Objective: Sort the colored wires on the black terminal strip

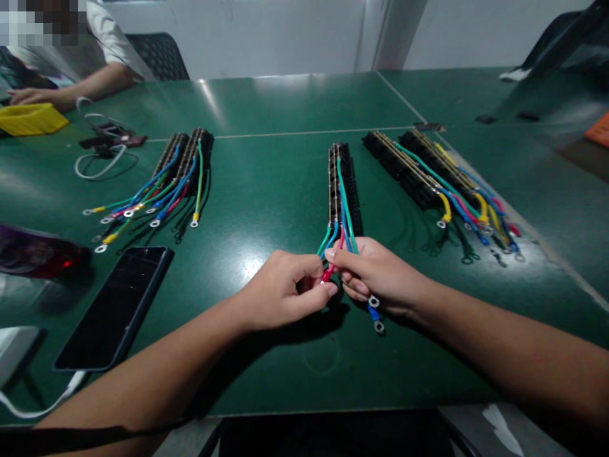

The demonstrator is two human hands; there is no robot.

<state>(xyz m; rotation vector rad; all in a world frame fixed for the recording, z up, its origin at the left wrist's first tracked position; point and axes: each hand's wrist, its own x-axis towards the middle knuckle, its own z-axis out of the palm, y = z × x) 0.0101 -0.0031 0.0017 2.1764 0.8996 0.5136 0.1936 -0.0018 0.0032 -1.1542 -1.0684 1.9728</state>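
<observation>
In the middle of the head view lies a black terminal strip with brass-coloured bars, its green, blue and red wires running toward me. My left hand pinches the red wire near its ring-terminal end, thumb and forefinger closed. Just to the right, my right hand is closed round the wires, its thumb on the red one. Below its fingers hang ring terminals, one with a blue sleeve. Parts of the wires are hidden inside both hands.
Similar wired strips lie at left and right on the green table. Nearer left are a phone, a bottle and a white cable. Another person's arm rests by a yellow tray.
</observation>
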